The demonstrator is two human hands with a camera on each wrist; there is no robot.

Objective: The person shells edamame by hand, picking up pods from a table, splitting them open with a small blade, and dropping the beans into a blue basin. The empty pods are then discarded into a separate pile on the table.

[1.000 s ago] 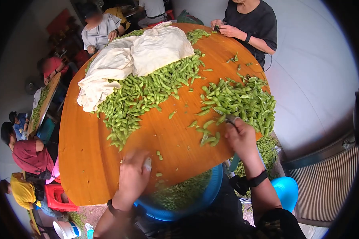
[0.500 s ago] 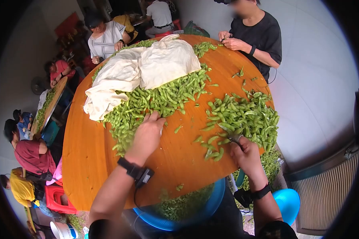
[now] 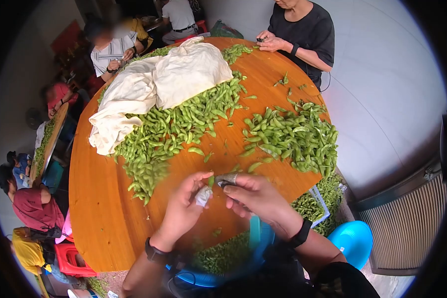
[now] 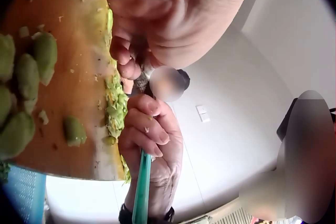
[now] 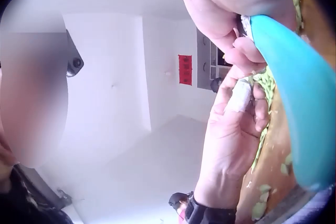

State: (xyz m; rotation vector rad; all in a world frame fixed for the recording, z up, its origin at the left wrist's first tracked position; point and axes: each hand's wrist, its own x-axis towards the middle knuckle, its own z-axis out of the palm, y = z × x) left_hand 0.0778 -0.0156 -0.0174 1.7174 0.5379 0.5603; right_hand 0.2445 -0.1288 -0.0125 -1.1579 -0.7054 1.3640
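Observation:
Over the table's near edge, my two hands meet. My left hand (image 3: 186, 208) pinches a green soybean pod (image 3: 211, 181) between finger and thumb, and a white wrapping (image 3: 202, 196) covers the thumb. Facing it, my right hand (image 3: 265, 199) grips a tool with a teal handle (image 5: 294, 103) that sticks out below the palm; the fingers hide its working end. A grey covering (image 3: 228, 178) wraps a right fingertip, close by the pod. Pod heaps lie beyond, one at the left (image 3: 184, 126) and one at the right (image 3: 293, 134).
White cloths (image 3: 191, 74) cover part of the left heap on the round wooden table (image 3: 104, 213). Below the near edge is a blue basin (image 3: 196, 279) of green beans. Loose beans (image 4: 27, 77) lie on the tabletop. A person in black (image 3: 303, 35) sits across at the right.
My left hand went out to the left heap, then came back with a pod. My right hand moved left from beside the right heap to meet it, still gripping the tool.

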